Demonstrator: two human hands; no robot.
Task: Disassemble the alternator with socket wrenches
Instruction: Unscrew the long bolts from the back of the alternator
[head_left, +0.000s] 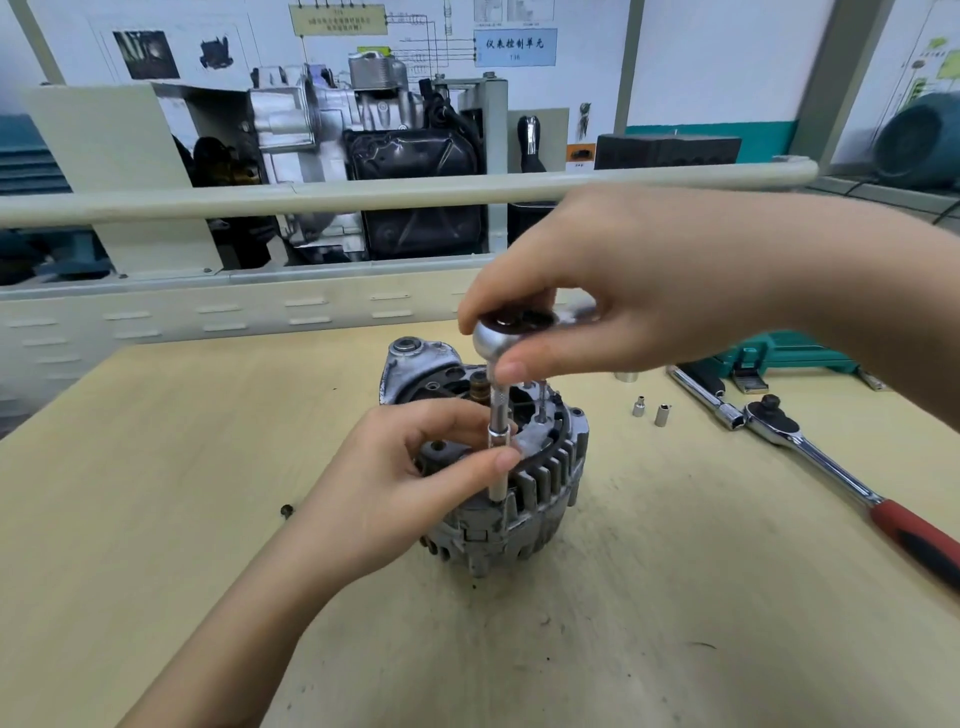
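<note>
Alternator (498, 467) is sitting upright near the middle of the tabletop (156, 467), with a small ratchet wrench (501, 338) and its extension (497, 415) standing vertically on it. Right hand (623, 291) is gripping the ratchet head while left hand (410, 467) is pinching the extension. Toward the right edge, two loose sockets (649, 410) and a red-handled ratchet (831, 467) are lying.

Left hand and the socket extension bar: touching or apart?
Touching. The head view shows the left hand pinching the socket extension bar between thumb and fingers, with no gap, above the alternator.
</note>
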